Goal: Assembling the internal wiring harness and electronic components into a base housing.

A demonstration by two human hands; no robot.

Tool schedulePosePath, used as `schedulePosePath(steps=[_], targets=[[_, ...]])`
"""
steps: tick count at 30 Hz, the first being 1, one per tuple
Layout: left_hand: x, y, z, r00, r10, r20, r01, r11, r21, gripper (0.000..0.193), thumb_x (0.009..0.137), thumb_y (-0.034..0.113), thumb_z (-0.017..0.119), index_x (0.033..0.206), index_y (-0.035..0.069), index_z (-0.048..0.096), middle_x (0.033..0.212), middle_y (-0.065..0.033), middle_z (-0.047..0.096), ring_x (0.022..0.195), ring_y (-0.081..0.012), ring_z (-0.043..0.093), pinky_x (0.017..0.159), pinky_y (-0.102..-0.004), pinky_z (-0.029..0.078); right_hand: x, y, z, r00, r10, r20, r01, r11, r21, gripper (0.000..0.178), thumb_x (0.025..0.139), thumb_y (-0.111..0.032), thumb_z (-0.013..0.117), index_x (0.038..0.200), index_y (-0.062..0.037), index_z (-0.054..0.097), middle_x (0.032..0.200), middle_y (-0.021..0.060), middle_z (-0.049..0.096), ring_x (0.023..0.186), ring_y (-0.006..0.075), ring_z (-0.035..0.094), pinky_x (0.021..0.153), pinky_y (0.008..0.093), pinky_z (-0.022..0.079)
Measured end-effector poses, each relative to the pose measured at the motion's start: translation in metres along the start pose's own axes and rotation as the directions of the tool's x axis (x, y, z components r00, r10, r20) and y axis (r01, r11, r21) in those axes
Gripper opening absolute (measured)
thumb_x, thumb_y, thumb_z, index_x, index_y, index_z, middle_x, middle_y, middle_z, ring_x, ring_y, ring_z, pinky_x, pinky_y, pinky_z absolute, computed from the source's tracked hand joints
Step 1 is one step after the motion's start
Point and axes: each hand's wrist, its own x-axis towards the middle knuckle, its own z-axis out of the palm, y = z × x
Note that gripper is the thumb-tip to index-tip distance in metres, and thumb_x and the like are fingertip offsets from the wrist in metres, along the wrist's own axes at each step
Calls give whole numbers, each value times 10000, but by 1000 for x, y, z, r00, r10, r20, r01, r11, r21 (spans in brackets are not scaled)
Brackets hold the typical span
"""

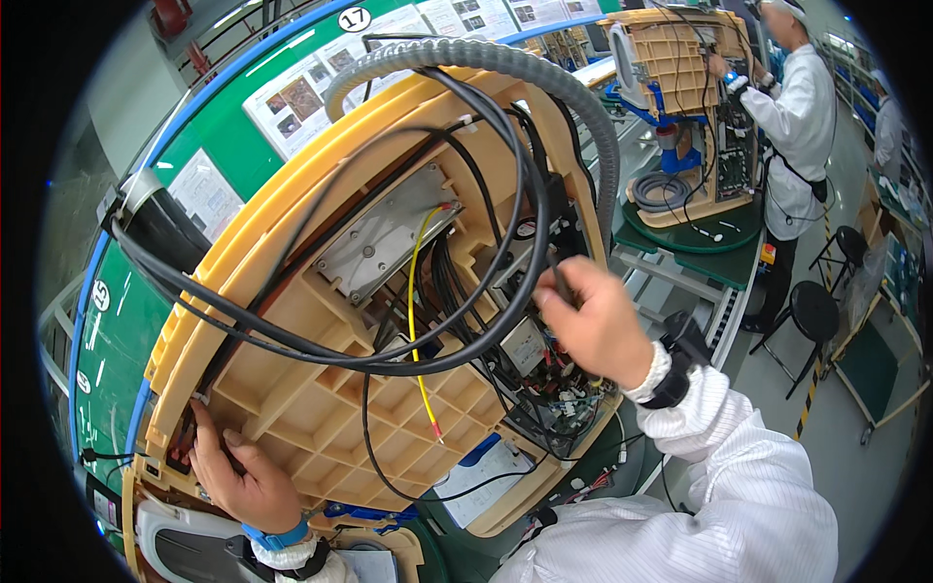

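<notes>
White sleeves (pixel 724 437) (blue left wristband (pixel 277 537))

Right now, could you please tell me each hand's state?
Left hand: at the yellow housing, fingers bent; whether it grips anything cannot be told.
Right hand: closed on a slim black item.

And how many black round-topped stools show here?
2. The nearer stool stands at the right, beside the co-worker in white; the farther stool is beyond it, slightly to the right. More could be hidden.
</notes>
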Motion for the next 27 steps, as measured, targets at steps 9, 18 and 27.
schedulePosePath(steps=[9,18,27], targets=[[-1,-1,1,1000,-24,-7,24,1000,14,451,947,-7,491,1391,-48,566,1210,-194,671,941,-326,596,880,-398,459,87,-34,-13,963,-145,228,69,948,311,261,828,-144,768,984,32,654,792,35,629,713,122,571,664,293,483],[0,0,2,1000,10,-27,-9,1000,17,456,932,-16,502,1381,-68,567,1249,-198,669,930,-333,586,868,-403,458,72,-32,-12,975,-153,159,129,980,149,237,917,-172,736,1021,-3,607,790,28,620,733,107,576,659,272,475],[2,2,-1,1000,18,-14,-18,999,29,458,939,-8,481,1385,-75,559,1222,-201,671,897,-319,570,870,-404,450,117,-33,-8,898,-439,12,426,877,223,227,952,-98,666,1151,-24,585,898,-24,563,797,61,528,706,231,455]])
